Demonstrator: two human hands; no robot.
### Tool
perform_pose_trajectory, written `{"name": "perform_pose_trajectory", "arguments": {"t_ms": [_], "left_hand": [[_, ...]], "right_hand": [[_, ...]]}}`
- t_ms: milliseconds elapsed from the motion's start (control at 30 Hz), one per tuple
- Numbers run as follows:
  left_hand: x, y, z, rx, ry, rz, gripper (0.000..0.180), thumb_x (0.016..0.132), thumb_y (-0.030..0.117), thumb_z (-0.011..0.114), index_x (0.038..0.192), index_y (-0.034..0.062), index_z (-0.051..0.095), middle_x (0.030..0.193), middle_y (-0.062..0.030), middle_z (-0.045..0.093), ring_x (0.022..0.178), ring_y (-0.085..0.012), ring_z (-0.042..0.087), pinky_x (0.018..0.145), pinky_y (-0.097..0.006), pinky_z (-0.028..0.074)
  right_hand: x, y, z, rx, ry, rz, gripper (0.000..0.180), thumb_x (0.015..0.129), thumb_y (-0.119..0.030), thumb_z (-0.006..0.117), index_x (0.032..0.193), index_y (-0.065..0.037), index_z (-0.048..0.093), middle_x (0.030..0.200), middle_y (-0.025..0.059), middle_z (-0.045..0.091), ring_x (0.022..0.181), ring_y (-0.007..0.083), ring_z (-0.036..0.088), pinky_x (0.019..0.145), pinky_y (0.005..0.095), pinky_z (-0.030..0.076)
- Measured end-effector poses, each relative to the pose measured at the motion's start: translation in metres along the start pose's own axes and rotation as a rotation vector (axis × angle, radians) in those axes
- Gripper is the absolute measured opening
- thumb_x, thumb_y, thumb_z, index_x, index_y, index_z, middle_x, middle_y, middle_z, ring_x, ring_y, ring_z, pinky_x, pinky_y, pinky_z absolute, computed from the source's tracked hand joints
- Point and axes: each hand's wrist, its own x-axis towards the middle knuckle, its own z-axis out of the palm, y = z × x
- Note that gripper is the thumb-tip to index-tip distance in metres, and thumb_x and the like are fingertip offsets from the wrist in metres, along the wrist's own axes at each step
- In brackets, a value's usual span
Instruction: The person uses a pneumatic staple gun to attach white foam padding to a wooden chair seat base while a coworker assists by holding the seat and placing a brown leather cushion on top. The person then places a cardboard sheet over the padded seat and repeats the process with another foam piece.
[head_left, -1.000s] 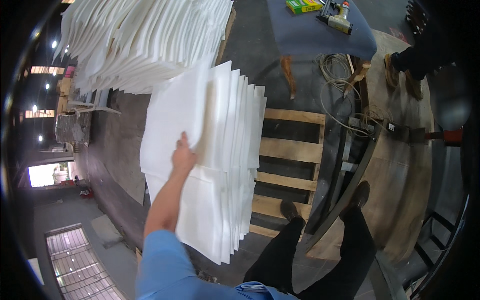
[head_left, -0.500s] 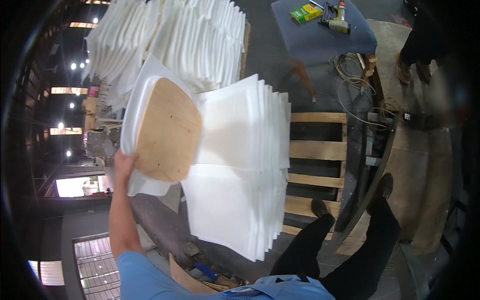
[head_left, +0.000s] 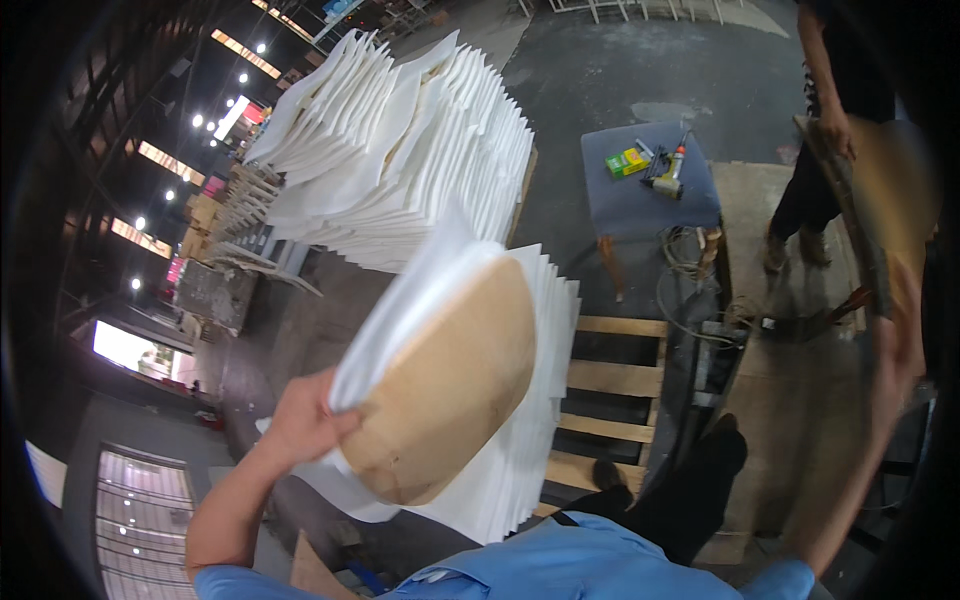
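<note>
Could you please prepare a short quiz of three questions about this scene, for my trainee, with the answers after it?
1. Which hand of the camera wearer grips the wooden board with white padding behind it?
2. What colours is the small box beside the gun-shaped tool? a) red and black; b) yellow and green; c) blue and white.
3. True or false: the gun-shaped tool lies on the wooden pallet.

Key:
1. The left hand.
2. b.
3. False; it lies on the grey-blue padded seat.
</note>
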Motion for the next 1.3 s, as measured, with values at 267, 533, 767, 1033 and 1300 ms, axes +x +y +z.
{"name": "perform_pose_trajectory", "arguments": {"t_ms": [267,533,767,1033,1300], "left_hand": [[-0.051,0.082,0.037,0.198,-0.33,0.393,0.057,0.085,0.01,0.078,0.14,0.0064,0.065,0.106,-0.0182,0.077,0.093,-0.04,0.076,0.08,-0.049,0.06],[-0.03,0.098,0.064,0.134,-0.451,0.579,0.064,0.081,0.006,0.078,0.143,0.0066,0.062,0.112,-0.0152,0.076,0.1,-0.0385,0.075,0.082,-0.049,0.061],[0.031,0.151,0.071,0.38,-0.302,0.863,0.061,0.077,0.006,0.078,0.137,0.0069,0.065,0.114,-0.0132,0.074,0.099,-0.0341,0.074,0.083,-0.045,0.061],[0.016,0.221,0.053,0.484,0.368,0.898,0.041,0.08,0.007,0.074,0.122,0.007,0.074,0.112,-0.0144,0.074,0.094,-0.0343,0.072,0.084,-0.047,0.063],[-0.054,0.342,-0.096,0.635,0.792,0.665,0.037,0.085,0.007,0.075,0.122,0.004,0.075,0.118,-0.0189,0.076,0.103,-0.0391,0.075,0.094,-0.053,0.062]], "right_hand": [[0.077,-0.248,0.218,0.647,-1.832,-0.067,0.073,0.111,-0.064,0.056,0.167,-0.017,0.052,0.164,0.0143,0.056,0.147,0.0272,0.055,0.123,0.0508,0.046],[-0.079,-0.148,0.115,0.789,-1.854,-0.171,0.115,0.081,-0.045,0.094,0.171,-0.007,0.034,0.156,0.0275,0.06,0.141,0.0424,0.061,0.118,0.0486,0.048],[-0.129,-0.114,0.107,0.499,-1.107,-0.266,0.076,0.083,-0.026,0.086,0.152,-0.009,0.056,0.117,0.0183,0.077,0.103,0.0399,0.077,0.083,0.0522,0.062],[0.026,-0.056,0.076,0.321,-0.666,-0.789,0.072,0.077,-0.021,0.081,0.144,-0.003,0.063,0.094,0.0022,0.064,0.084,0.0208,0.066,0.071,0.034,0.054],[0.272,-0.117,-0.047,0.387,-0.453,-1.124,0.063,0.079,-0.016,0.079,0.139,-0.003,0.067,0.089,0.0031,0.066,0.074,0.0205,0.066,0.064,0.0354,0.054]]}}
